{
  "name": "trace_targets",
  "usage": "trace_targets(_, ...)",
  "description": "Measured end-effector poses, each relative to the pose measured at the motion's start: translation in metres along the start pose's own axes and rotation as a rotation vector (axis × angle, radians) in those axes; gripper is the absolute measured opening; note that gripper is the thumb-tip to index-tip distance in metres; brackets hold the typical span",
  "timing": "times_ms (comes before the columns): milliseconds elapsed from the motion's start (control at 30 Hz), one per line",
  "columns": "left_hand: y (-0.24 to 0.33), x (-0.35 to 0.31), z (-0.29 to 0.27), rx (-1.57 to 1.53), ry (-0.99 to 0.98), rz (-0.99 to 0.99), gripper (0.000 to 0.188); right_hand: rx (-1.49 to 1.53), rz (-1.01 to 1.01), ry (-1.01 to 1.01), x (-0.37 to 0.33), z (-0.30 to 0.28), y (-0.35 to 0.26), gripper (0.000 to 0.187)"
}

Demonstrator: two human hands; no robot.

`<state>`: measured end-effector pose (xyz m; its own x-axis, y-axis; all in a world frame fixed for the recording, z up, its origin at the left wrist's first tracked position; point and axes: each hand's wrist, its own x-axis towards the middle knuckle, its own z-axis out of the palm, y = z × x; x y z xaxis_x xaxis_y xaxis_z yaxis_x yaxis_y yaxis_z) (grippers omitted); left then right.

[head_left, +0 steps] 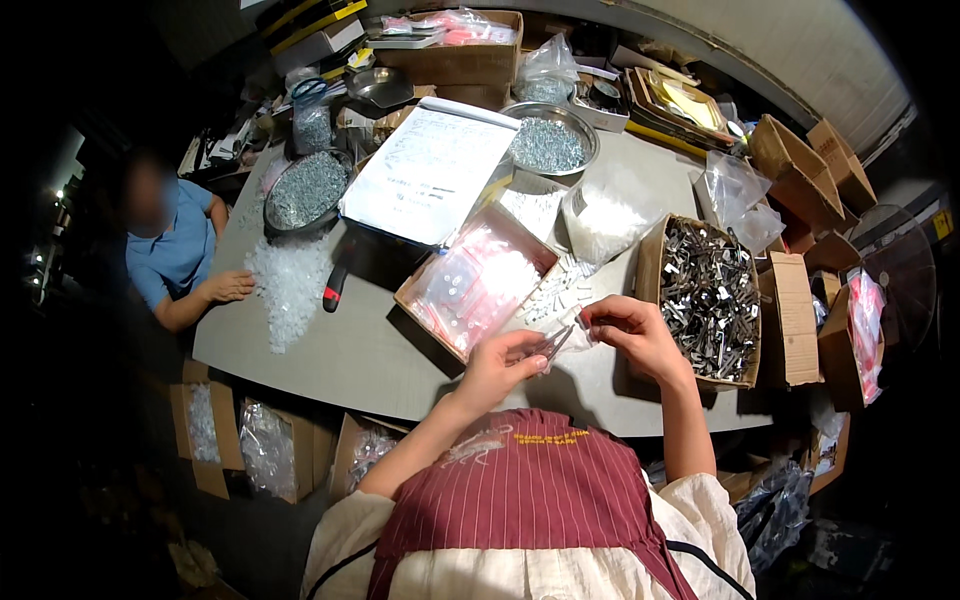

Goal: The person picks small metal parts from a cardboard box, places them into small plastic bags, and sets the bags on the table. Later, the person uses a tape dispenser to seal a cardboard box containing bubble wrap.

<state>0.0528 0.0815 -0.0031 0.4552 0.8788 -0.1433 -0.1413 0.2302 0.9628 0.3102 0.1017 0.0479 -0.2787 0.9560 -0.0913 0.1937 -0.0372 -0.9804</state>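
In front of my apron, a small clear plastic bag [578, 340] with a reddish edge is stretched between my two hands. My left hand [505, 368] pinches its lower side, along with a slim dark metal piece [556, 342]; I cannot tell whether the metal is inside the bag. My right hand [640, 335] grips the bag's upper edge, fingers bent. Just beyond my left hand stands an open cardboard box [424, 322] of flat red-edged plastic bags [475, 280]. Small white pieces [560, 292] lie scattered on the table past my fingers. Dark metal clips [708, 305] fill a carton to the right.
A co-worker's hand [230, 286] rests by a heap of translucent plastic pieces [290, 290] at left. Bowls of small metal parts [548, 145], a written-on pad [430, 170], a red-and-black handled tool [338, 278] and a bag of white pieces [605, 215] occupy the table.
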Motion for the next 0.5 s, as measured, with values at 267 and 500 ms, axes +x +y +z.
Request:
trace_targets(267,0.008,-0.001,-0.006,-0.121,-0.135,-0.098,0.035,-0.603,-0.391,-0.069,0.005,0.002,-0.031,0.014)
trace_targets(500,0.014,-0.003,-0.005,-0.201,-0.097,-0.043,0.037,-0.625,-0.472,0.031,0.009,0.002,-0.033,0.014)
